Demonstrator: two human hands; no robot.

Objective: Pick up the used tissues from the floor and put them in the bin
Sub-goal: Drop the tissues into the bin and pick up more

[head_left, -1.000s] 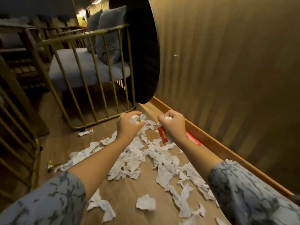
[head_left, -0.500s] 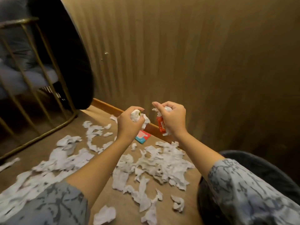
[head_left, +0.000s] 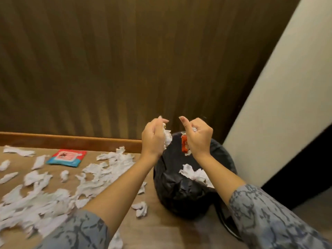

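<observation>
Your left grip clutches tissue, right grip tissue and red wrapper, above the bin holding tissue; scraps litter the floor.

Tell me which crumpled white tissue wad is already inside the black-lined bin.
The white tissue wad lying on the black bin liner, below the right hand. The others are scattered on the brown floor or held in hands.

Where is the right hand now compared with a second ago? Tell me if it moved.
Yes. The right hand has swung from above the tissue-strewn floor to above the black bin.
</observation>
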